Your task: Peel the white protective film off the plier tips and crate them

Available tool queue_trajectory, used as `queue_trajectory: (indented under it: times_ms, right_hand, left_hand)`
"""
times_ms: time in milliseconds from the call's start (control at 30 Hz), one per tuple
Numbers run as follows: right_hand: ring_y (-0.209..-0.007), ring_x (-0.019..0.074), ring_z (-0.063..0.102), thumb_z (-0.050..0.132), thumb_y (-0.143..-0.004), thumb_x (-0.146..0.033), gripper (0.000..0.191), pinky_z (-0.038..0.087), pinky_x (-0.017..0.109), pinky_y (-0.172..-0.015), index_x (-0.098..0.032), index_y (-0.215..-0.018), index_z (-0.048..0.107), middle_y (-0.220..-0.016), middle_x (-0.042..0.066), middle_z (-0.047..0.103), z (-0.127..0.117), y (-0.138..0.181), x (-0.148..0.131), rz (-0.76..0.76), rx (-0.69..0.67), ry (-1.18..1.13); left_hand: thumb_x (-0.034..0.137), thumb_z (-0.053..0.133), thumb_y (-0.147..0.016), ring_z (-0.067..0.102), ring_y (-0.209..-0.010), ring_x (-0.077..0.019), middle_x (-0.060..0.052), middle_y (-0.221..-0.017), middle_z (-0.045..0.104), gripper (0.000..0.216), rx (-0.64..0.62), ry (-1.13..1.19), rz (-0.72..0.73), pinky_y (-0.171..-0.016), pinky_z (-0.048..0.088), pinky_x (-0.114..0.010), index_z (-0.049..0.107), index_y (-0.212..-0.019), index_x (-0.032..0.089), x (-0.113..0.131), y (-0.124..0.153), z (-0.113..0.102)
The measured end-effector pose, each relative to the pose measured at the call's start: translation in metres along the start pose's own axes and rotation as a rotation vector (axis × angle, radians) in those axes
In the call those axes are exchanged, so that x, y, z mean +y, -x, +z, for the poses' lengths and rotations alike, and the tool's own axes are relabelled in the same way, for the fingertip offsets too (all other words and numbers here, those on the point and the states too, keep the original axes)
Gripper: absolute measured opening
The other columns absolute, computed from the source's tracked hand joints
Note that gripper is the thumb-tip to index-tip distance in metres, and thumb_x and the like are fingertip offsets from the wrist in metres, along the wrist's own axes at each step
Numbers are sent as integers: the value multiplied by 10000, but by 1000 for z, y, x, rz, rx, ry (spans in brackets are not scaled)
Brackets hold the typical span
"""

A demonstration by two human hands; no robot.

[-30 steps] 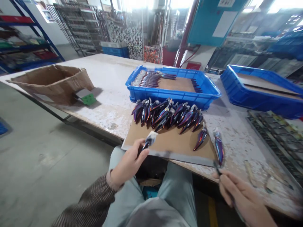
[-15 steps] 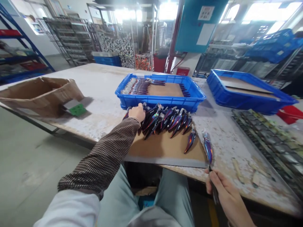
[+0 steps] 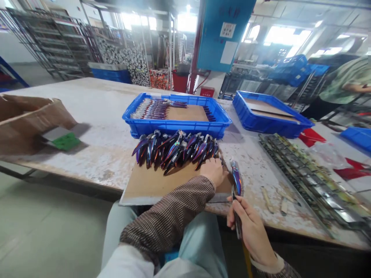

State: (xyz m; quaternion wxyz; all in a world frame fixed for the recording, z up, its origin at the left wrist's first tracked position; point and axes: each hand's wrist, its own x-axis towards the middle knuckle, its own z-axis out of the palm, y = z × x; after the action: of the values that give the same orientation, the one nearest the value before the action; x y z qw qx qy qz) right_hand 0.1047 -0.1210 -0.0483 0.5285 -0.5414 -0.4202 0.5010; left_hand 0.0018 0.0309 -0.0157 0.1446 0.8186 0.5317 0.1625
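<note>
A row of iridescent blue-purple pointed pieces [image 3: 174, 146] lies along the far edge of a brown cardboard board [image 3: 150, 183] on the table. My left hand [image 3: 213, 172] reaches across to the board's right end. Its fingers curl down over a single piece, whose tip shows just past the knuckles. At the table's near edge my right hand [image 3: 251, 227] grips a thin dark rod [image 3: 237, 216]. Another iridescent piece [image 3: 236, 179] sits on the rod's far end, right beside my left hand.
A blue crate [image 3: 176, 126] with more pieces on cardboard stands behind the row, and a second blue crate [image 3: 269, 124] is at the right. A cardboard box [image 3: 29, 116] and green pad [image 3: 65, 141] lie left. A long metal rack [image 3: 304, 173] lies right. A person in green [image 3: 348, 81] stands beyond.
My left hand has moved from the left end of the row across to the lone piece at the board's right end. My right hand with the rod has stayed by the table's edge.
</note>
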Motion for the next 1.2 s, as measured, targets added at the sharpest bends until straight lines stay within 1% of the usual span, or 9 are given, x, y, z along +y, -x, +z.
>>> queue_trajectory:
  times_ms: [133, 233, 400, 467, 567, 700, 833, 1000, 1200]
  right_hand:
    - [-490, 110, 529, 605, -969, -516, 347, 424, 203, -481, -183, -1068, 611, -566, -67, 547, -15, 17, 4, 44, 9, -47]
    - [-463, 111, 508, 620, -954, -528, 357, 420, 205, -465, -182, -1044, 608, -538, -76, 530, -21, 22, 8, 64, 31, -43]
    - [-395, 111, 447, 589, -963, -549, 404, 386, 208, -426, -161, -1074, 597, -464, -92, 493, -14, 22, 12, 72, -51, 24]
    - [-382, 108, 425, 569, -965, -567, 434, 370, 211, -417, -150, -1079, 607, -457, -93, 477, -5, 24, 10, 90, -130, 50]
    - [-368, 99, 371, 525, -973, -595, 468, 335, 218, -410, -146, -1058, 627, -450, -96, 453, 11, 33, 6, 126, -285, 100]
    - [-374, 91, 326, 480, -985, -609, 487, 290, 219, -418, -150, -1033, 633, -437, -101, 426, 32, 47, 3, 182, -464, 176]
    - [-377, 92, 319, 452, -998, -604, 488, 277, 222, -424, -153, -1046, 633, -434, -104, 407, 43, 58, 5, 231, -540, 229]
    - [-380, 93, 338, 457, -1015, -567, 452, 296, 225, -446, -154, -1063, 636, -426, -98, 434, 47, 66, 12, 266, -565, 245]
    - [-338, 76, 291, 469, -992, -609, 495, 264, 202, -403, -148, -1029, 642, -391, -108, 421, 52, 67, 13, 332, -582, 184]
  left_hand:
    - [261, 641, -874, 629, -1150, -370, -246, -1208, 626, 349, -61, 62, -51, -907, 515, -440, 593, -1154, 57, 3, -17, 10]
    - [228, 602, -866, 670, -1091, -350, -219, -1183, 655, 289, -78, 144, -62, -894, 518, -433, 604, -1120, 89, -6, -6, 3]
    - [234, 490, -934, 711, -806, -217, -63, -906, 738, 239, -124, 362, -24, -736, 534, -310, 558, -1156, 173, -26, 71, -17]
    - [211, 482, -933, 687, -764, -168, -49, -1003, 741, 319, -123, 525, -29, -678, 530, -263, 500, -1251, 192, -34, 111, -22]
    - [211, 543, -897, 631, -736, -140, -74, -1115, 701, 384, -77, 1024, -128, -555, 478, -212, 514, -1279, 195, -40, 164, -22]
    - [376, 588, -936, 455, -590, -81, -35, -926, 636, 368, -25, 1320, -342, -467, 324, -182, 592, -1245, 176, -42, 207, -12]
    - [530, 535, -964, 390, -595, -80, 8, -817, 549, 430, 44, 1415, -455, -500, 318, -198, 630, -1190, 177, -41, 227, -7]
    - [493, 556, -969, 508, -710, -127, -4, -854, 586, 381, 106, 1415, -420, -674, 443, -255, 627, -1189, 190, -40, 239, -10]
    - [440, 550, -988, 552, -788, -140, -9, -896, 596, 325, 163, 1440, -385, -778, 474, -273, 611, -1204, 204, -42, 246, -6]
